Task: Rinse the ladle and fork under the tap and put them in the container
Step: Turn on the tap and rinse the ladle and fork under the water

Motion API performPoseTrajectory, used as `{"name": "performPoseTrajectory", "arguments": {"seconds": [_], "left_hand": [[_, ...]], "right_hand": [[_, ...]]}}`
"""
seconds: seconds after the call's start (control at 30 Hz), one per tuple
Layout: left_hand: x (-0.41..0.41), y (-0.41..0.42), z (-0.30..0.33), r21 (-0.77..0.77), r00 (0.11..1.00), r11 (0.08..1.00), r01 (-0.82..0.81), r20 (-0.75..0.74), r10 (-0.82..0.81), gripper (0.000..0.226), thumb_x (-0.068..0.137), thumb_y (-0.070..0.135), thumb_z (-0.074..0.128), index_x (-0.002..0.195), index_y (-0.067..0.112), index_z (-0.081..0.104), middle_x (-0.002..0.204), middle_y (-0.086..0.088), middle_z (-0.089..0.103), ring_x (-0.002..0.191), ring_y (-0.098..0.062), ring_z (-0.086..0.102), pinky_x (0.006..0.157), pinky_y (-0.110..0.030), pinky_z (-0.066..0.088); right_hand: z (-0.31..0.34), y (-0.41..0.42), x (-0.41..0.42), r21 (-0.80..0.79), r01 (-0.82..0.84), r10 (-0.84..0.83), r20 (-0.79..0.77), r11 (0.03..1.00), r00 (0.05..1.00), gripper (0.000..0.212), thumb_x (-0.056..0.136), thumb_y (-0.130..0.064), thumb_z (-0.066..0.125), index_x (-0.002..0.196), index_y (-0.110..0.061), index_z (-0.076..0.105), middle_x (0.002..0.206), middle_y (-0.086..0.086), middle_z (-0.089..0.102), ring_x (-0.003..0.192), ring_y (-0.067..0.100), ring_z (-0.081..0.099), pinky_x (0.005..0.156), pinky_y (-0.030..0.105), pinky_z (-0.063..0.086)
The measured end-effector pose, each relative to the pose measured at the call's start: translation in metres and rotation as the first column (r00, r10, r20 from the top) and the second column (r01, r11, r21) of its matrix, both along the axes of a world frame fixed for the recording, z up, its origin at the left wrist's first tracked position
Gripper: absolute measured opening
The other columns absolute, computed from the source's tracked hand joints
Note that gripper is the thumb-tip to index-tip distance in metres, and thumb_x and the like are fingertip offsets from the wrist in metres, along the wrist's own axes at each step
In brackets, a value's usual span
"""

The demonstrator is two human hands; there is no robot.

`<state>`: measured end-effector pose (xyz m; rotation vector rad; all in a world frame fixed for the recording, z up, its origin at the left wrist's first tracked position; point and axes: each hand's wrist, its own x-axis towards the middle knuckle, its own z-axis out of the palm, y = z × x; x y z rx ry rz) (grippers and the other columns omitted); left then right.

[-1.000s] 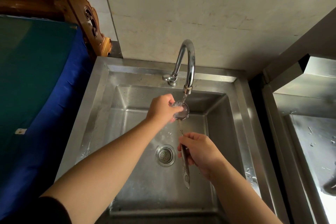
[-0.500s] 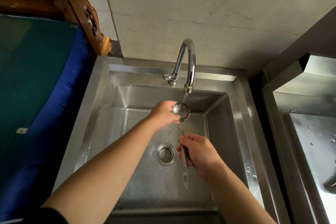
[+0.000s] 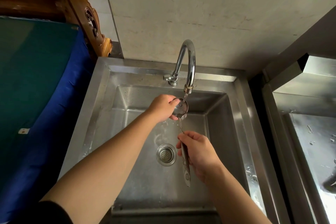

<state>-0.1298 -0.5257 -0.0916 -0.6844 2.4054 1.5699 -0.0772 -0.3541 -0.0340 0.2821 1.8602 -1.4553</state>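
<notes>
A steel ladle is held over the sink, its bowl right under the spout of the curved tap. Water runs from the spout onto the bowl and spills down. My left hand cups the bowl from the left, fingers wrapped on its rim. My right hand grips the patterned handle, whose end sticks out below the palm toward me. No fork and no container can be seen.
The drain strainer sits in the basin floor between my arms. A blue and green covered surface lies left of the sink, below a carved wooden frame. A second wet steel surface stands to the right.
My left hand has shifted on the ladle bowl, rubbing it under the stream. The right hand has kept its grip on the handle, turning it slightly.
</notes>
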Motion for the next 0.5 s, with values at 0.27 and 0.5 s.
{"name": "performPoseTrajectory", "arguments": {"seconds": [0.27, 0.5], "left_hand": [[0.009, 0.002, -0.003, 0.461, 0.985, 0.87, -0.173, 0.094, 0.146, 0.05, 0.082, -0.021, 0.066, 0.129, -0.004, 0.061, 0.107, -0.024, 0.07, 0.078, -0.025, 0.072, 0.061, -0.022, 0.061], [0.009, 0.007, -0.011, 0.312, 0.986, 0.935, -0.168, 0.073, 0.152, 0.046, 0.071, -0.002, 0.086, 0.115, 0.002, 0.071, 0.088, -0.016, 0.077, 0.06, -0.014, 0.074, 0.062, -0.024, 0.06]], "right_hand": [[-0.004, 0.004, 0.0, 0.004, -0.001, 0.0, 0.02, 1.0, 1.0, 0.025, 0.093, -0.01, 0.059, 0.069, -0.012, 0.067, 0.056, 0.001, 0.065, 0.04, 0.01, 0.054, 0.034, 0.017, 0.036], [0.0, 0.0, 0.004, -0.02, 0.028, -0.027, 0.06, 0.999, 0.998, 0.024, 0.094, -0.008, 0.058, 0.071, -0.007, 0.065, 0.055, 0.004, 0.061, 0.034, 0.009, 0.051, 0.031, 0.016, 0.031]]}}
